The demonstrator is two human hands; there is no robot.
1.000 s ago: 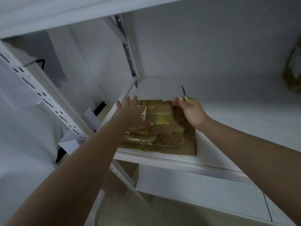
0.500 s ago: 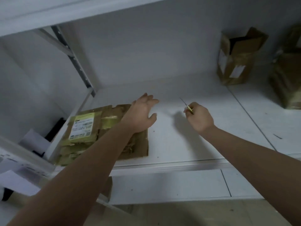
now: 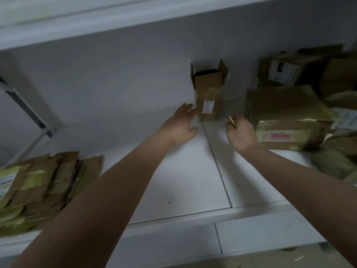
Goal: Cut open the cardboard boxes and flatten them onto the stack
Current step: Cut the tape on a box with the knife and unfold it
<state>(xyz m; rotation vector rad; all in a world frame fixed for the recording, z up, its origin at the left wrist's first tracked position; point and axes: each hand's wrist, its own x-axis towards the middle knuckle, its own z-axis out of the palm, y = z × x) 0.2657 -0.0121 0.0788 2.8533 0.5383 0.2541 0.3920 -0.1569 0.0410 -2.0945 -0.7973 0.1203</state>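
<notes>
Two hands reach over a white shelf (image 3: 185,182): at far left lies the stack of flattened boxes (image 3: 38,188). The left hand (image 3: 178,126), fingers spread, nears the small opened box (image 3: 209,91); the right hand (image 3: 241,134) pinches a thin cutter (image 3: 231,120) beside a taped box (image 3: 287,115).

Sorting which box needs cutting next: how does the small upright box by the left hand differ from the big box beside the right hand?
The small box stands upright with its top flaps open; the big box lies flat and looks taped shut. The small box is narrow with a white label, the big one broad with yellowish tape. Both are brown cardboard on the white shelf.
</notes>
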